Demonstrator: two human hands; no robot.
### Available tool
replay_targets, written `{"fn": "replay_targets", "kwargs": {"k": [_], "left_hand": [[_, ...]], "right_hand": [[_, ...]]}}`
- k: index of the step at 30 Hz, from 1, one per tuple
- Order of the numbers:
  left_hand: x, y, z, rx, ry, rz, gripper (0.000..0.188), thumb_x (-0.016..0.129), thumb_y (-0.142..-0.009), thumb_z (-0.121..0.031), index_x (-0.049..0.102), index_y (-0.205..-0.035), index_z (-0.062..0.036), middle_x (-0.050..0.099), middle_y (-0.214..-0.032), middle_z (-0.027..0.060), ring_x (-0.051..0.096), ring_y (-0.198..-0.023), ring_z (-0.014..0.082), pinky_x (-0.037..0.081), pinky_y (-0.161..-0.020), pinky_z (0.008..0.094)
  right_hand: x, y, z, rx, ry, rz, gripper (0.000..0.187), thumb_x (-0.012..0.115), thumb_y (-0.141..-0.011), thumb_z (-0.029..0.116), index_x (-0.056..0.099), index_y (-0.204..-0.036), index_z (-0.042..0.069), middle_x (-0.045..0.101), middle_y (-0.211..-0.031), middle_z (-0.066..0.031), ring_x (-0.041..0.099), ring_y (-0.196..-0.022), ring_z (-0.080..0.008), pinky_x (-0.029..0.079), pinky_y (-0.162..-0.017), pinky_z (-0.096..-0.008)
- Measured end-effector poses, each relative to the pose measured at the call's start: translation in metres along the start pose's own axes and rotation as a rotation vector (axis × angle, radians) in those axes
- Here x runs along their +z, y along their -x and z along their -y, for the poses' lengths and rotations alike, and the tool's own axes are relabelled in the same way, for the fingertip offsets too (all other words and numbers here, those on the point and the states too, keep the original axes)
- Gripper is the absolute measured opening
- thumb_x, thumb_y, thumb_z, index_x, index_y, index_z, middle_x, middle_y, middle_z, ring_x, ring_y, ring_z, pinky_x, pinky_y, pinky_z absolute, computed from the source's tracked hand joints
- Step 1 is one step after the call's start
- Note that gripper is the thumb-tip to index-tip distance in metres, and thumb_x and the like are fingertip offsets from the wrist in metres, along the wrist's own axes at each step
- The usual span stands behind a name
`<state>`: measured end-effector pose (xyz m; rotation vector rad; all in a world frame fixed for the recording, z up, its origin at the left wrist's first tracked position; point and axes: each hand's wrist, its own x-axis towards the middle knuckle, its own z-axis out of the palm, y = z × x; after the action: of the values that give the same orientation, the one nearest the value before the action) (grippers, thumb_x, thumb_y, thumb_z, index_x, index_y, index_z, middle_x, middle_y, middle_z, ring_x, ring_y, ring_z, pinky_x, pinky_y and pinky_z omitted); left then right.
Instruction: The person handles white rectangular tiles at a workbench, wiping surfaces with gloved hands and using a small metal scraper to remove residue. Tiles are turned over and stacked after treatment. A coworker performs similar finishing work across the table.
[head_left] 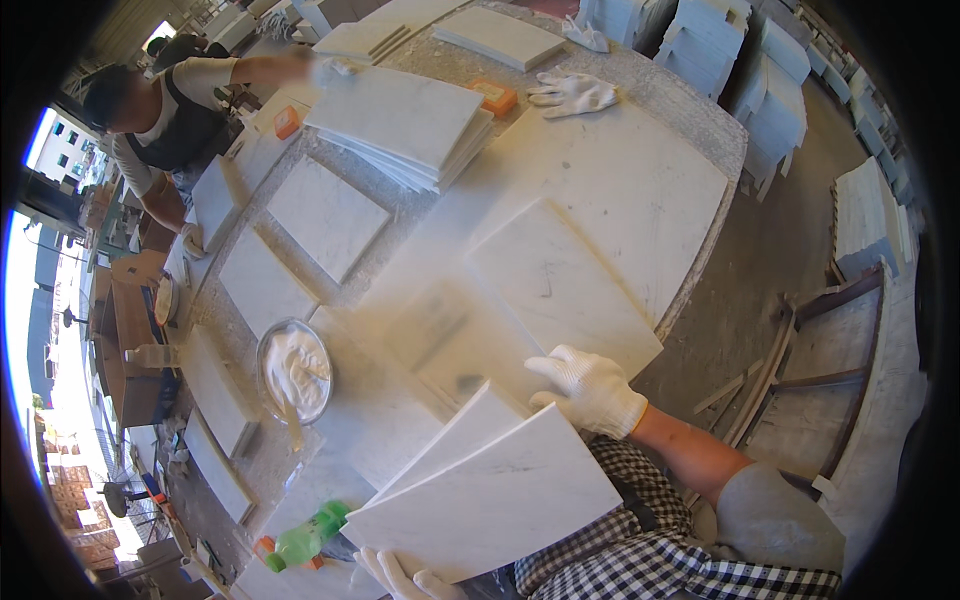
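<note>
In the lower middle, two white marble tiles stand tilted and fanned apart, the front tile overlapping the rear tile. My left hand, in a white knit glove, grips the front tile's lower left edge; part of the hand is out of the picture. My right hand, gloved likewise, is at the upper corner of the front tile, its visible fingers apart. Some of its lower fingers are hidden by the tile. Beyond that hand, another marble tile lies on a large pale slab.
A metal bowl of white paste stands left of centre. A green bottle lies near my left hand. A tile stack, an orange box and a loose glove are farther back. Across the table, a person handles tiles.
</note>
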<state>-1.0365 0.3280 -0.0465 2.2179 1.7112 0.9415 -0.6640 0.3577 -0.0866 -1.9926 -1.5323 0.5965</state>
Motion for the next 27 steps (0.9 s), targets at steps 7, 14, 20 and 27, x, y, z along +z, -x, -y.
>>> {"fn": "replay_targets", "kwargs": {"k": [7,14,20,27], "left_hand": [[-0.006,0.002,-0.005,-0.061,-0.038,0.049,0.067,0.046,-0.109,-0.047,0.056,-0.139,0.0124,0.050,-0.148,0.0363,0.042,-0.142,0.0550,0.032,-0.119,0.0606],[0.000,0.006,0.007,0.029,-0.065,0.045,0.062,0.035,-0.110,-0.042,0.052,-0.142,0.0079,0.045,-0.152,0.0372,0.042,-0.142,0.0569,0.035,-0.117,0.0633],[0.008,0.003,0.005,-0.029,0.038,-0.008,0.054,0.048,-0.105,-0.040,0.058,-0.138,0.0023,0.051,-0.150,0.0329,0.041,-0.143,0.0585,0.035,-0.117,0.0623],[0.005,-0.008,-0.003,-0.004,0.134,-0.063,0.047,0.069,-0.092,-0.018,0.064,-0.135,0.0009,0.055,-0.148,0.0297,0.044,-0.144,0.0520,0.028,-0.122,0.0597]], "right_hand": [[0.010,-0.044,0.021,-0.124,0.077,0.243,0.040,0.071,-0.088,0.029,0.066,-0.127,0.020,0.061,-0.096,-0.0094,0.068,-0.084,-0.0288,0.055,-0.070,-0.0412],[0.028,-0.070,0.015,-0.288,0.298,0.306,0.030,0.065,-0.089,0.021,0.071,-0.118,0.020,0.063,-0.093,-0.0104,0.069,-0.081,-0.0318,0.056,-0.068,-0.0425],[0.012,-0.080,-0.019,-0.150,-0.016,0.027,0.033,0.074,-0.089,0.019,0.073,-0.121,0.011,0.072,-0.105,-0.0128,0.071,-0.085,-0.0268,0.057,-0.076,-0.0383],[-0.022,-0.067,-0.017,-0.075,-0.016,0.178,0.041,0.076,-0.090,0.018,0.069,-0.128,0.004,0.073,-0.108,-0.0133,0.070,-0.088,-0.0212,0.056,-0.081,-0.0333]]}}
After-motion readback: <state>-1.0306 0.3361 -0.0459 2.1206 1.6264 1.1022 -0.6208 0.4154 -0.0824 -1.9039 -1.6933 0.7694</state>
